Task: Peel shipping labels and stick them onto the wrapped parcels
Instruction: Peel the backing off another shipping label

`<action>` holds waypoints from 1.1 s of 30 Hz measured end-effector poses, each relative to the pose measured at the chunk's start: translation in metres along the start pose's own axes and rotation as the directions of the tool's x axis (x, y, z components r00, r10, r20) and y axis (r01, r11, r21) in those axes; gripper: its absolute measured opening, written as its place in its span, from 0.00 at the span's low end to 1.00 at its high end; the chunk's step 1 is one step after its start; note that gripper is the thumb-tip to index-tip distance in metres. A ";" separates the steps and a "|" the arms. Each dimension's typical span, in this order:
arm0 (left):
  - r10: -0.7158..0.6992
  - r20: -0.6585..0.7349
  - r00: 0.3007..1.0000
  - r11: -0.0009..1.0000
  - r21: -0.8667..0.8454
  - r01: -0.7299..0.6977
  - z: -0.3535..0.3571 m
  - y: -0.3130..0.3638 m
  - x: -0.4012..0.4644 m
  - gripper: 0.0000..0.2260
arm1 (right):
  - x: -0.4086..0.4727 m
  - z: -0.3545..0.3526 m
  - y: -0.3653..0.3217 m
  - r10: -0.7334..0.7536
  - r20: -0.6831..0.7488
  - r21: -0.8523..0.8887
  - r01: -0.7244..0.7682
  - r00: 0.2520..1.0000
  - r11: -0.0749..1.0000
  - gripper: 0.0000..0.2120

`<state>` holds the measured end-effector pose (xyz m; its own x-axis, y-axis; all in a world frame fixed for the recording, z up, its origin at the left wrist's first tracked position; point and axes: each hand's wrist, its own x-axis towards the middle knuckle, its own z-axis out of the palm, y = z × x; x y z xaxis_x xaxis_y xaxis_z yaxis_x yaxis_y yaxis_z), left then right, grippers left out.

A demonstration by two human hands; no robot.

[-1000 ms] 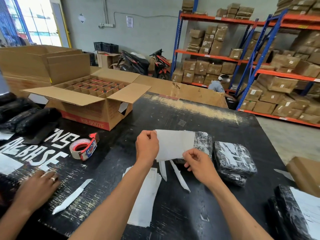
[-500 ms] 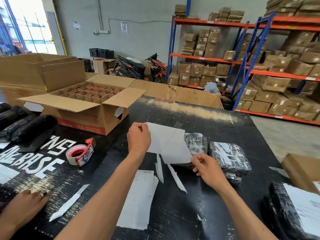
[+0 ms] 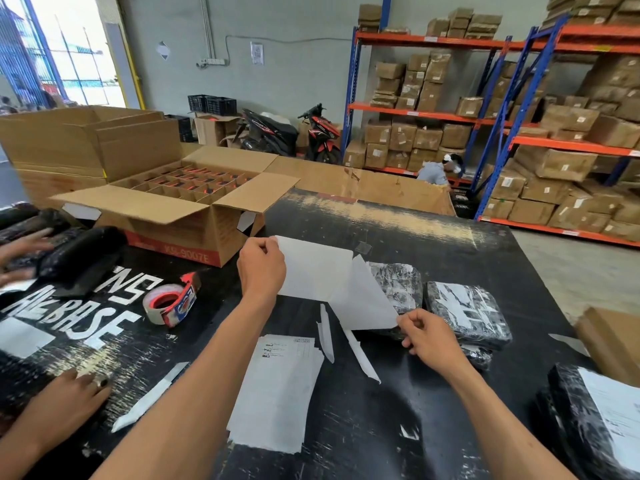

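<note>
I have a shipping label (image 3: 317,268) held up between my two hands, above the black counter (image 3: 398,410). My left hand (image 3: 261,265) pinches the label's upper left edge; my right hand (image 3: 424,332) pinches the corner of the backing sheet (image 3: 363,303), which hangs folded down and partly split from the label. Just behind the sheet lies a black wrapped parcel (image 3: 398,287), a second parcel (image 3: 467,313) beside it. A label stack (image 3: 280,393) lies between my forearms.
</note>
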<state>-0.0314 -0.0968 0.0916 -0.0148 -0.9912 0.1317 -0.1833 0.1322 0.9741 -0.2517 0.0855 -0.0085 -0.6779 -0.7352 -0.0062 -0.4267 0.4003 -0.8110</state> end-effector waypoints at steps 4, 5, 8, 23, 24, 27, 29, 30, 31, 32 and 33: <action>-0.020 -0.086 0.996 0.999 -0.039 0.016 -0.013 0.004 0.010 0.07 | 0.005 0.001 0.009 0.019 -0.012 -0.080 -0.020 1.000 0.997 0.11; -0.018 -0.116 0.993 0.999 -0.045 0.013 -0.017 0.005 0.012 0.06 | 0.005 0.002 0.011 0.025 -0.014 -0.104 -0.026 1.000 0.994 0.11; 0.007 -0.177 0.984 0.998 -0.059 -0.018 -0.021 0.008 0.015 0.06 | 0.005 0.009 0.010 0.040 -0.019 -0.145 -0.043 0.999 0.989 0.11; 0.299 -0.032 0.954 0.954 0.032 -0.298 0.006 -0.016 -0.027 0.06 | 0.014 0.068 -0.061 -0.075 0.228 -0.236 0.130 0.971 0.963 0.20; 0.330 -0.029 0.944 0.944 0.041 -0.329 0.008 -0.019 -0.030 0.06 | 0.011 0.066 -0.070 -0.044 0.199 -0.095 0.064 0.979 0.993 0.19; 0.486 0.036 0.873 0.870 0.078 -0.487 0.023 -0.028 -0.043 0.05 | 0.009 0.051 -0.097 0.147 0.258 0.359 -0.236 0.955 0.903 0.27; 0.589 0.143 0.795 0.792 0.092 -0.604 0.038 -0.034 -0.055 0.03 | 0.015 0.034 -0.106 0.215 0.298 0.436 -0.333 0.930 0.836 0.32; 0.623 0.197 0.757 0.759 0.084 -0.646 0.046 -0.036 -0.062 0.02 | 0.019 0.026 -0.106 0.240 0.299 0.436 -0.356 0.924 0.827 0.32; 0.650 0.241 0.720 0.729 0.067 -0.681 0.054 -0.038 -0.068 0.02 | 0.020 0.018 -0.105 0.259 0.291 0.433 -0.368 0.921 0.823 0.28; 0.674 0.274 0.686 0.703 0.047 -0.710 0.063 -0.038 -0.075 0.03 | 0.022 0.009 -0.101 0.270 0.270 0.433 -0.367 0.924 0.824 0.22; 0.700 0.299 0.649 0.673 0.028 -0.739 0.071 -0.038 -0.081 0.03 | 0.022 0.001 -0.097 0.274 0.253 0.440 -0.362 0.928 0.822 0.16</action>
<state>-0.0928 -0.0223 0.0306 -0.4319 -0.5534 0.7122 -0.1400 0.8212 0.5532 -0.2247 0.0297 0.0692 -0.5945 -0.7109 -0.3758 0.1581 0.3549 -0.9214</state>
